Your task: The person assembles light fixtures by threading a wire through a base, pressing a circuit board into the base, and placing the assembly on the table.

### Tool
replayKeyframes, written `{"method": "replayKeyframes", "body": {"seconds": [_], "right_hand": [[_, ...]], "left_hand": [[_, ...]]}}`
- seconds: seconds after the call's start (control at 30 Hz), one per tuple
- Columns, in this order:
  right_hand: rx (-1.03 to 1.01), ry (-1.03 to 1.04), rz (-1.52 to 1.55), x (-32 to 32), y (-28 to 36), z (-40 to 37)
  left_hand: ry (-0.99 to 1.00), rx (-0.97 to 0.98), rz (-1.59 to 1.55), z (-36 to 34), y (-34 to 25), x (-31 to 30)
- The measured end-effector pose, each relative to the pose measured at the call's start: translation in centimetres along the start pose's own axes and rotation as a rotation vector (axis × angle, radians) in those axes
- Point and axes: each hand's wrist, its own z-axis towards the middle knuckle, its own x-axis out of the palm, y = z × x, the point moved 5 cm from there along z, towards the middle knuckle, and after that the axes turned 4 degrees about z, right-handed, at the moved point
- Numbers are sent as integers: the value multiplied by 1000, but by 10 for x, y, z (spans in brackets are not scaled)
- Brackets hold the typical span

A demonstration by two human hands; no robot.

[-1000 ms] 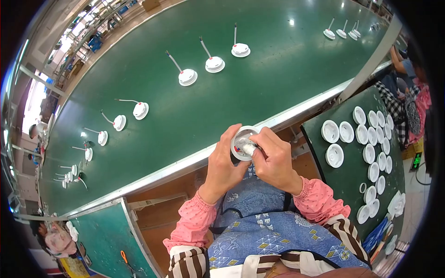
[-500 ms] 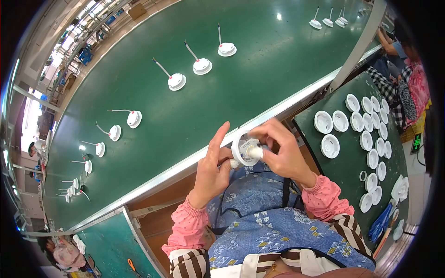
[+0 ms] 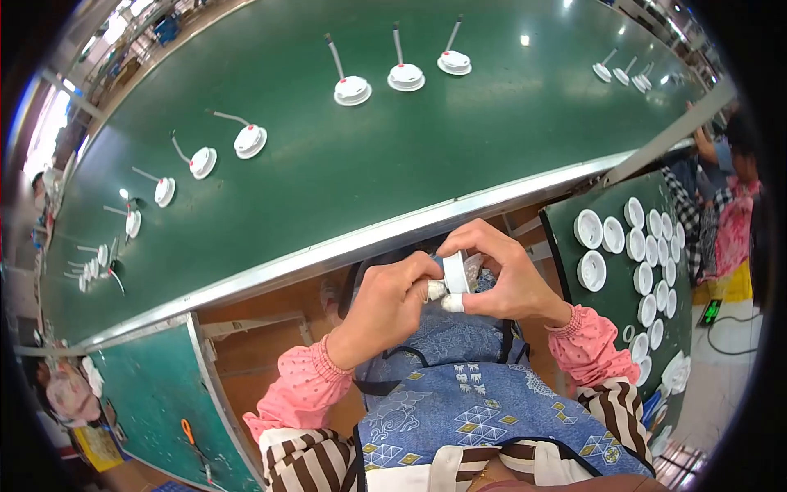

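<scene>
Between both hands, in front of the apron, is a small white round LED downlight (image 3: 454, 272). Its rim is turned nearly edge-on, with its face toward the right. My left hand (image 3: 388, 302) is closed at the back of the light, fingers curled and thumb pressed in. My right hand (image 3: 510, 277) grips the rim, fingers over the top and thumb underneath. White wrapping covers both thumb tips. A clear or silvery part shows at the light's face, partly hidden by my right fingers, so its shape cannot be made out.
Finished-looking white lights with upright wires (image 3: 352, 90) stand in a line along the green bench (image 3: 303, 180). On the right side table (image 3: 566, 221) lie several white round housings (image 3: 592, 271). An orange-handled tool (image 3: 188, 432) rests on the left table. A person (image 3: 730, 221) sits at right.
The view has swung, shifting the bench lights. The downlight has turned from face-up to edge-on. My left index finger has curled in, and my right hand has moved from the face to around the rim.
</scene>
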Motion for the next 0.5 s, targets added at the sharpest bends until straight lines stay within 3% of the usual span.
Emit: {"method": "replayKeyframes", "body": {"seconds": [0.1,0.3,0.4,0.5], "right_hand": [[66,16,106,9,-8,-1],[72,39,160,16,-13,-2],[195,73,280,18,-22,-2],[289,87,375,18,-30,-5]], "left_hand": [[7,70,-8,-5,4,-6],[21,20,-114,-21,16,-3],[-44,114,-100,-17,16,-4],[-8,77,-135,-19,21,0]]}}
